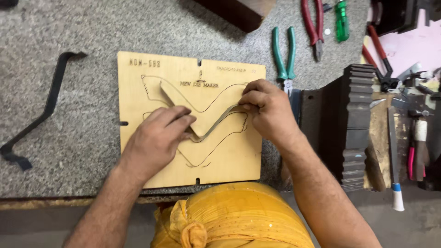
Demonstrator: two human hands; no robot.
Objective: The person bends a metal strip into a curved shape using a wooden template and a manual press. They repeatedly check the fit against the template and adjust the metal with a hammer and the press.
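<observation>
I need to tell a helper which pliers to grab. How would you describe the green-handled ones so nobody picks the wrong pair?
Start at the pale plywood board with cut curved lines on the grey stone worktop. Just past its top right corner, beside the right hand, lie the green-handled pliers, jaws toward the person. The red-handled pliers farther right differ in handle colour.

green pliers [283, 54], red pliers [313, 23], file [393, 156]

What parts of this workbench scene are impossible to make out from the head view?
- Bent metal strip: its lower bend sits under the left hand, and its far end under the right hand.
- Wooden board: traced lines vanish beneath both hands.
- Red-handled pliers: handles cut by the top edge.
- Tools at far right: cluttered, too small.
</observation>
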